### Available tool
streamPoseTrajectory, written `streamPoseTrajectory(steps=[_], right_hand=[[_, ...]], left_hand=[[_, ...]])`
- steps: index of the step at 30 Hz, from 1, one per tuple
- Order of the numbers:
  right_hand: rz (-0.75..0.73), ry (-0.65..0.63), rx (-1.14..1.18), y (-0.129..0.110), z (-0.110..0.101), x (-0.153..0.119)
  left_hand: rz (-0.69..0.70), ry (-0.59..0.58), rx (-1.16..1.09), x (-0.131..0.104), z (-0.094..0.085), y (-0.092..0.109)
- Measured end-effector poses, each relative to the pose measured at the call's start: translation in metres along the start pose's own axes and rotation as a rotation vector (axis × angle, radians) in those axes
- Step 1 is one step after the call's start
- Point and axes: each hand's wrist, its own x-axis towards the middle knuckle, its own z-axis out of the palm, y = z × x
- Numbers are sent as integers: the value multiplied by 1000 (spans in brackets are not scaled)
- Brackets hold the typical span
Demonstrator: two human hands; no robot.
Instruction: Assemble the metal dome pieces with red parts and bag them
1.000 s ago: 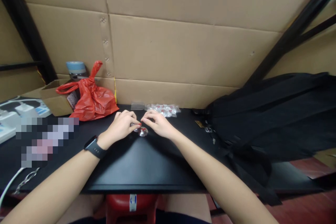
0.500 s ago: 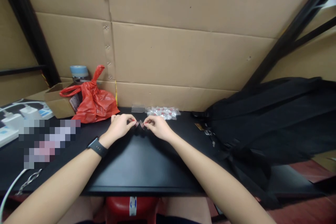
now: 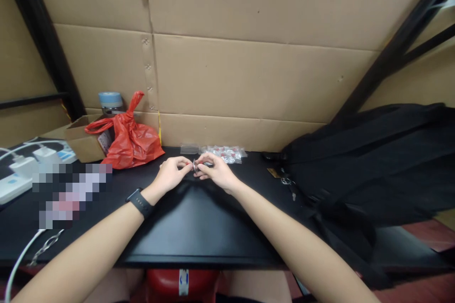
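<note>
My left hand (image 3: 170, 174), with a dark watch at the wrist, pinches the left side of a small round disc-like piece (image 3: 195, 166) with a shiny rim. From the other side, my right hand (image 3: 221, 173) has its thumb and fingers closed on the same piece. A bit of red shows at the fingertips, but the fingers cover most of the piece, so its exact kind is unclear. Both hands are just above the black tabletop (image 3: 192, 227). Behind them lie clear plastic packets (image 3: 227, 154) with red bits inside and a flat clear piece (image 3: 189, 149).
A red plastic bag (image 3: 137, 144), a cardboard box (image 3: 83, 139) and a blue-lidded container (image 3: 110, 100) stand back left. White plugs fill a power strip (image 3: 14, 187). A black bag (image 3: 373, 161) and keys (image 3: 289, 184) occupy the right. Cardboard (image 3: 241, 75) walls the back.
Two small round parts, tilted apart in a V with one in each hand, have come together between my fingertips. My hands are now closer to each other.
</note>
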Motion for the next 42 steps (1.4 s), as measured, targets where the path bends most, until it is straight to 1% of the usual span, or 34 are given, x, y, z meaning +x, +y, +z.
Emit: streamPoseTrajectory(steps=[7,10,13,16,18,20,22,25,27,30,33,35,38,40,42], right_hand=[[48,-38,-27,-5,-4,1],[27,-37,-33,-7,-2,-1],[6,-45,-98,-9,-3,-2],[-33,-46,-217,-11,-10,0],[-110,-11,-327,-12,-18,2],[-175,39,-445,-14,-28,5],[-190,75,-548,-14,-37,8],[-181,97,-651,-13,-49,12],[-187,103,-675,-11,-54,14],[-187,99,-641,-9,-57,15],[-136,73,-593,-10,-56,13],[-96,45,-564,-12,-54,12],[-84,17,-557,-14,-51,9],[-86,16,-577,-16,-50,7],[-80,13,-597,-17,-50,7]], left_hand=[[-4,10,-5,1,2,-3],[-4,-4,17,0,1,-2],[2,-40,72,-2,0,2],[62,-92,200,0,-1,3],[110,-112,365,7,-2,-2],[136,-132,546,18,-3,-12],[136,-178,667,32,-5,-26],[73,-229,745,49,-9,-42],[63,-233,764,53,-11,-46],[146,-226,785,47,-14,-42],[200,-255,769,35,-18,-29],[176,-337,732,27,-20,-19],[128,-499,661,16,-22,-9],[129,-550,635,11,-22,-4],[149,-558,631,7,-22,0]])
